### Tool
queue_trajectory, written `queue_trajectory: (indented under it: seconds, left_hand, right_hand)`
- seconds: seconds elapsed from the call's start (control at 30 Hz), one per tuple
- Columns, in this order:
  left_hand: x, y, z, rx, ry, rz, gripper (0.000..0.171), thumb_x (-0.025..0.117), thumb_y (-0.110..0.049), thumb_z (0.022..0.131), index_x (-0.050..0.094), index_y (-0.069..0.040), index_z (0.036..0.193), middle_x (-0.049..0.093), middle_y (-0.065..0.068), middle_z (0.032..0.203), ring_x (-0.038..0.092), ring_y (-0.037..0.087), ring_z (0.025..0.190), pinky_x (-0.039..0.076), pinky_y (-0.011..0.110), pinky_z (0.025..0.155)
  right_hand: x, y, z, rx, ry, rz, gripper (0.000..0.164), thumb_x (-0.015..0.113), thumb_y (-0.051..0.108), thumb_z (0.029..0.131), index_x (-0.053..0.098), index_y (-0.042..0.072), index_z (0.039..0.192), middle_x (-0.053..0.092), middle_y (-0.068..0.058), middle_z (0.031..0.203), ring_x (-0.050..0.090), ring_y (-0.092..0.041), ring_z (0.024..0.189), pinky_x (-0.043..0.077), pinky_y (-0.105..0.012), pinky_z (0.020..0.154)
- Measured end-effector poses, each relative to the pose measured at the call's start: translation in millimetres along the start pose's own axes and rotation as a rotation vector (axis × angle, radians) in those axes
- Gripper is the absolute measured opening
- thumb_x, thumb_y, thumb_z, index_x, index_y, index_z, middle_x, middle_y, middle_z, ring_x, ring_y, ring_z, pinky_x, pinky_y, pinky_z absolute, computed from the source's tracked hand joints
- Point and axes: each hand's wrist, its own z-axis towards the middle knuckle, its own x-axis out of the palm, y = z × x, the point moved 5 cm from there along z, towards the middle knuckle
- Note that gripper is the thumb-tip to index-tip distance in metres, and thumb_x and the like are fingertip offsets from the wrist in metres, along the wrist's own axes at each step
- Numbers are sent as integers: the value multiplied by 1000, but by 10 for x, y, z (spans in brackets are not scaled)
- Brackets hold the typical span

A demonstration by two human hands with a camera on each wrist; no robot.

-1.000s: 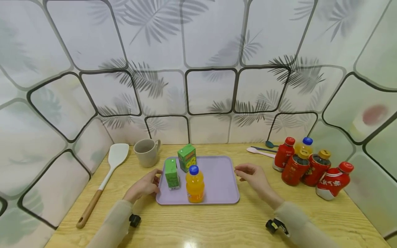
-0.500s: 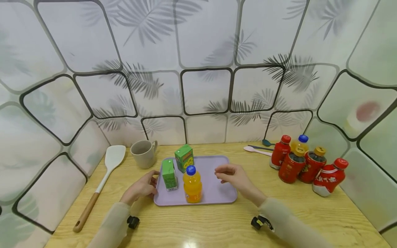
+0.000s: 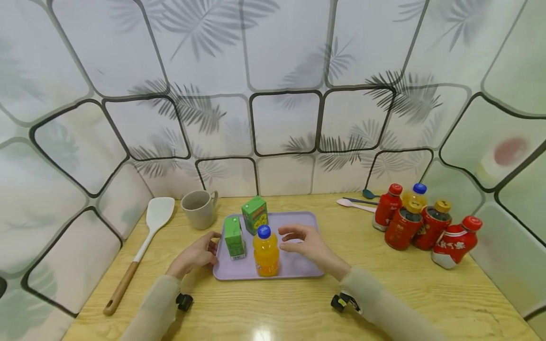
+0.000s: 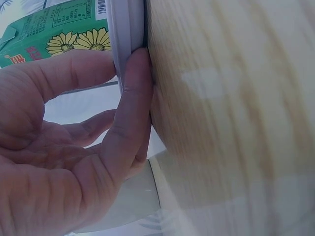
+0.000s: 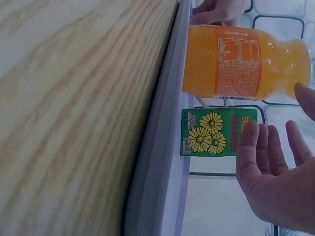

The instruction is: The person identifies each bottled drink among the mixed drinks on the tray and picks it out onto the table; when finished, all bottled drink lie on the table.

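Observation:
A lilac tray (image 3: 298,270) carries a bottle of orange drink (image 3: 266,258) with a blue cap and two green drink cartons, one at the left (image 3: 234,239) and one farther back (image 3: 255,215). My left hand (image 3: 196,255) pinches the tray's left rim; in the left wrist view the rim (image 4: 129,29) runs between thumb and fingers. My right hand (image 3: 304,244) hovers over the tray just right of the bottle, fingers parted and bent loosely around air. In the right wrist view its fingertips lie near the neck of the bottle (image 5: 236,64).
A grey mug (image 3: 199,210) stands behind my left hand, and a white spatula with a wooden handle (image 3: 145,246) lies farther left. Several bottles with red labels (image 3: 403,232) crowd the right side. A pink spoon (image 3: 356,205) and other slim utensils lie near the back wall.
My right hand has moved left from beyond the tray's right edge to beside the orange drink bottle. My left hand has stayed on the tray's rim.

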Motion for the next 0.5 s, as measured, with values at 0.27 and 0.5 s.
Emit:
queue_trajectory:
  seconds: [0.27,0.5]
  left_hand:
    - [19,-15,-6,-10,1,-12,79,66,16,65,40,3,138,49,16,101,51,25,90,54,34,64]
    - [7,-4,-22,-18,1,-3,79,66,15,65,39,2,139,51,19,105,52,27,92,53,34,64]
  right_hand:
    - [88,76,13,-59,72,-32,56,77,8,81,58,5,133,59,-13,135,56,-31,120,52,-39,96]
    - [227,157,38,-104,127,-46,65,79,9,79,53,6,139,55,-11,140,55,-30,121,49,-43,101]
